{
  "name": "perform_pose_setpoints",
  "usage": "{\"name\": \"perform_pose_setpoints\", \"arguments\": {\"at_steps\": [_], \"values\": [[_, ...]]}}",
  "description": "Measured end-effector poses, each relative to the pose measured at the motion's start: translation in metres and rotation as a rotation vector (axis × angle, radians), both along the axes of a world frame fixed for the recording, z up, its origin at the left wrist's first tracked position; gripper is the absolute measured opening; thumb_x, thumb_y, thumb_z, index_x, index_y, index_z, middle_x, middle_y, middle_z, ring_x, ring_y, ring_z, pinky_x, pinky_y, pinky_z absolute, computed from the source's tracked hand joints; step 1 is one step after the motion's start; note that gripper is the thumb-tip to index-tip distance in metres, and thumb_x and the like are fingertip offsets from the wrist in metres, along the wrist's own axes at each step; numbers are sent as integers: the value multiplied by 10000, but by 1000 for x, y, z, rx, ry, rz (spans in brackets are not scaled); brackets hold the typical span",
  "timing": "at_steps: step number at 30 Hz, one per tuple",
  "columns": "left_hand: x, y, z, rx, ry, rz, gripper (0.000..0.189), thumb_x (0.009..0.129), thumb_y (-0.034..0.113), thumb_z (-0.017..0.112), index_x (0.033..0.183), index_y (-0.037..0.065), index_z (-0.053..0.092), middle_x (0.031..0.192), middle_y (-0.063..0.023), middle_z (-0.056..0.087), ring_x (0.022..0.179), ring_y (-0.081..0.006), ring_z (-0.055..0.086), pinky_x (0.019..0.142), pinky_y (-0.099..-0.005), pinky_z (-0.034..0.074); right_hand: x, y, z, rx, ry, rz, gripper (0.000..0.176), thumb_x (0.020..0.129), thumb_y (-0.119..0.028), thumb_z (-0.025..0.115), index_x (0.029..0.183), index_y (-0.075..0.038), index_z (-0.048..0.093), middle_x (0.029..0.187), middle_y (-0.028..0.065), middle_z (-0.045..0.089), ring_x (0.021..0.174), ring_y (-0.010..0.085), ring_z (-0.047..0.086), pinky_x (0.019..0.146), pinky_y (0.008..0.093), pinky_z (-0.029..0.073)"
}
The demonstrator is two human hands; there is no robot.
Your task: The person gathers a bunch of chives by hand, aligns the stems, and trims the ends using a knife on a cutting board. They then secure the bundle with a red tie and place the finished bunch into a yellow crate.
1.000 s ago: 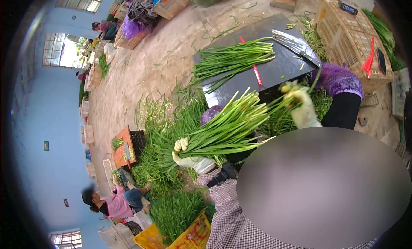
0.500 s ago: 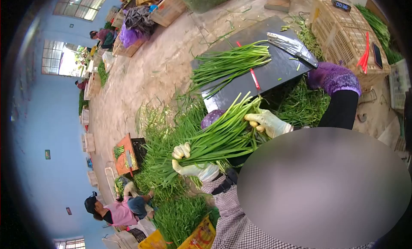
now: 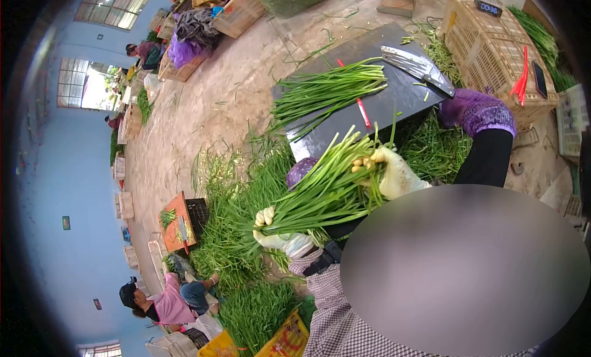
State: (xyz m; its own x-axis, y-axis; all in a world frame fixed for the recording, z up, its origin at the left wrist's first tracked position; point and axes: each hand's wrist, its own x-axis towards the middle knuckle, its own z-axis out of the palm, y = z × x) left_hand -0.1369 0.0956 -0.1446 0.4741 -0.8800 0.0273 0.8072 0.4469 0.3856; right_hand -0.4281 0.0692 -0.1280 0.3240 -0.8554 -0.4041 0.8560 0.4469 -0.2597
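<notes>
A loose bundle of garlic chives point(image 3: 326, 194), with long green leaves and paler stem ends, lies across my lap. My left hand point(image 3: 277, 232), in a pale glove, is closed round the leafy end. At the stem end my right hand point(image 3: 394, 172), also gloved, has its fingers curled on some stalks; one stalk sticks up beside it. Beyond my knees a dark board point(image 3: 345, 49) carries a second chive bundle point(image 3: 332, 89), laid over a red strip point(image 3: 363, 114). A knife point(image 3: 418, 69) rests on the board's right part, its handle near my purple-covered knee.
Loose greens point(image 3: 228, 240) are heaped on the floor at left. A plastic crate point(image 3: 486, 49) at right bears a clock, red strips and a phone. A person in pink point(image 3: 172, 304) sits at lower left, near an orange board point(image 3: 178, 221) and a yellow crate point(image 3: 286, 338).
My right hand has shifted slightly up and turned, its fingers now curled at the stem ends, with a stalk standing up there. My left hand keeps its hold on the leaves.
</notes>
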Motion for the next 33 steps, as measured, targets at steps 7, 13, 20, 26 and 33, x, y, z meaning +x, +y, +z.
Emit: {"name": "perform_pose_setpoints", "arguments": {"at_steps": [7, 13, 20, 26, 33], "values": [[40, 6, -33, -60, 120, -47, 240, 904, 299, 521, 744, 125, 479, 671, -11, 481, 653, -157, 503, 688, -330, 454, -115, -20, -17, -144, 62, -275, 218, 916, -164, 546, 1008, 24, 606, 937, 86, 641, 576, 77, 450, 603, 229, 435], [29, 4, -25, 60, 160, 113, 243, 910, 308, 526, 762, 115, 517, 694, -20, 522, 677, -163, 541, 690, -336, 481, -140, -1, -24, -350, 956, -110, 242, 934, -134, 527, 1109, -7, 636, 909, 40, 646, 576, 80, 519, 566, 237, 471], [33, -1, -29, -19, 219, -7, 259, 934, 312, 518, 773, 110, 538, 723, -23, 553, 686, -169, 551, 693, -366, 497, -143, 20, -131, -789, 2200, 664, 595, 858, -363, 722, 1327, -49, 534, 1186, 212, 662, 981, 406, 706, 839, 464, 592], [31, 4, -25, 92, -31, 84, 254, 956, 326, 506, 803, 135, 573, 744, -13, 576, 726, -173, 571, 738, -392, 511, -80, 4, -16, -1171, 1986, 56, 202, 909, -263, 697, 1059, -135, 654, 871, 49, 635, 792, 275, 685, 663, 399, 557], [23, -1, -10, 77, -24, 84, 252, 956, 349, 500, 830, 140, 559, 727, 1, 556, 706, -147, 556, 700, -355, 495, -18, -45, 6, -1278, 2254, -145, 154, 886, -276, 687, 978, -160, 646, 846, 41, 571, 718, 239, 619, 634, 378, 493]]}}
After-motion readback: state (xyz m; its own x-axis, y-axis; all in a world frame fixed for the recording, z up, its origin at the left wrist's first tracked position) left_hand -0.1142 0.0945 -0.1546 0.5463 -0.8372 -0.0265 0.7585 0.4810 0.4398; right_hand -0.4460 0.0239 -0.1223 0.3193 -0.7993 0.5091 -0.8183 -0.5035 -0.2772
